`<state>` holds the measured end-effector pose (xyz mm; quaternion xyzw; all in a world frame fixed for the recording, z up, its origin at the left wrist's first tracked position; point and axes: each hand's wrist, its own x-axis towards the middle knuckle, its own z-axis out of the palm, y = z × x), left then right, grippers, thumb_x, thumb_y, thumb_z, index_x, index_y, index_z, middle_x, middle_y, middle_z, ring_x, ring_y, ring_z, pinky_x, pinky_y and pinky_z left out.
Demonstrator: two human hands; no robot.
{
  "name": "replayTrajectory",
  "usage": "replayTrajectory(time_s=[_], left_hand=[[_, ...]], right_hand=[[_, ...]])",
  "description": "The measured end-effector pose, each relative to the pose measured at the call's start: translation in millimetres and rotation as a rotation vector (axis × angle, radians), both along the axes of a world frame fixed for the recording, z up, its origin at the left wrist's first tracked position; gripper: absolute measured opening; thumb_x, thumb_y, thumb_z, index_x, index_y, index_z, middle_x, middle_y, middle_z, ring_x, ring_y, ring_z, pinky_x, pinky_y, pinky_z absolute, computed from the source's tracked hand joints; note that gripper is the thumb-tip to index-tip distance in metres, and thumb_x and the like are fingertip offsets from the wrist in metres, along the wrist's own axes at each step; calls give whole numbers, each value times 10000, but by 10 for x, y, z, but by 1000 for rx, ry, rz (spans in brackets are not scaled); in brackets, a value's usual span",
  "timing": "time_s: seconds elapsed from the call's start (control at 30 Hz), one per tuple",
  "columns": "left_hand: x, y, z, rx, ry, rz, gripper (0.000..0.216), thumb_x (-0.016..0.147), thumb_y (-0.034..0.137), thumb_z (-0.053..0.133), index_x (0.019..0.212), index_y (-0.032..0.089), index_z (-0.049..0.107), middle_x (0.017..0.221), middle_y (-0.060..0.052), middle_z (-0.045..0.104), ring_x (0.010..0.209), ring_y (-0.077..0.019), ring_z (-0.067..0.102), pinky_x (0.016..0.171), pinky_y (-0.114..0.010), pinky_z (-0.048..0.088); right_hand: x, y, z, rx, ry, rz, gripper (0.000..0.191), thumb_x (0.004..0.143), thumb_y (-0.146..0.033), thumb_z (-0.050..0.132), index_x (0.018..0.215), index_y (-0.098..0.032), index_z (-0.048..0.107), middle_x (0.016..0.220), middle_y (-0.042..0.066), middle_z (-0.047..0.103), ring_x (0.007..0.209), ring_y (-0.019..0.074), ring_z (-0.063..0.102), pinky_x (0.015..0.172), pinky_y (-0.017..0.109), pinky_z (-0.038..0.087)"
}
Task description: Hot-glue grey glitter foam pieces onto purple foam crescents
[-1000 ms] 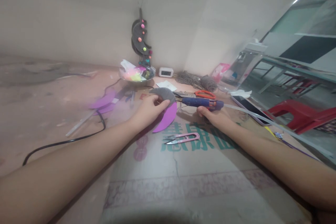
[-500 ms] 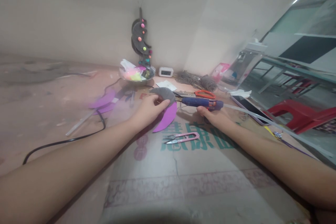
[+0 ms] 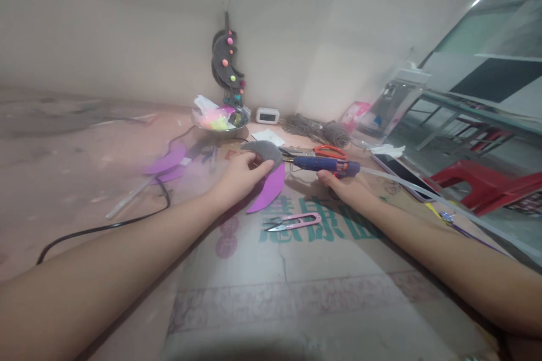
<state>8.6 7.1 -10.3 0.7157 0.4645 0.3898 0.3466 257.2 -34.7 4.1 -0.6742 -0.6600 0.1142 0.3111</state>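
My left hand (image 3: 249, 172) pinches a grey felt crescent (image 3: 269, 152), its thumb lying over the lower edge. Just below the felt, a purple crescent (image 3: 269, 190) shows, its upper part covered; whether the two are joined I cannot tell. A blue hot glue gun (image 3: 315, 164) is in my right hand (image 3: 339, 180), its metal nozzle pointing left against or very near the felt's right edge. From the gun's back a long clear glue stick (image 3: 393, 177) sticks out. Pink thread snips (image 3: 294, 221) lie on the cardboard in front of both hands.
Cardboard (image 3: 237, 299) with printing covers the table. Purple crescents (image 3: 167, 163) and a black cord (image 3: 101, 230) lie left. Behind are a bowl of bits (image 3: 220, 124), a small clock (image 3: 267, 116), grey yarn (image 3: 317, 130), orange-handled scissors (image 3: 330, 152) and a clear jug (image 3: 393, 104). A decorated crescent (image 3: 224, 59) hangs on the wall.
Hardly anything differs. Both hands, the felt crescent and the glue gun stay in the same place; a small red glow shows by the gun near my right thumb.
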Motion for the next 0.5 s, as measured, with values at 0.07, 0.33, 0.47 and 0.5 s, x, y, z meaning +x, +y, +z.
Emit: replayTrajectory(time_s=[0.07,0.33,0.47,0.5], left_hand=[[0,1,3,2,2,-2,414,792,576,529,673,181,557,660,-13,633,597,-152,567,606,-269,397],[5,-16,33,-5,-7,-5,394,790,558,533,664,185,551,671,-19,636,600,-156,556,598,-270,391],[8,-17,32,-9,-14,4,389,783,558,538,667,187,552,669,-22,630,613,-163,559,594,-271,389],[8,-17,34,-4,-15,7,387,783,555,539,664,187,551,665,-22,629,613,-163,559,595,-271,390]], right_hand=[[-6,-2,7,10,-1,-4,361,755,-552,545,768,-212,665,754,48,689,738,239,635,661,330,493],[11,17,-9,6,-46,-41,374,748,-568,527,617,-223,586,580,24,602,615,211,584,569,313,452],[17,14,-3,-29,-49,-42,406,751,-588,497,580,-223,546,564,14,579,590,198,560,545,303,424],[18,9,5,-48,-45,-44,414,756,-591,485,575,-222,536,567,11,576,588,193,555,548,301,419]])
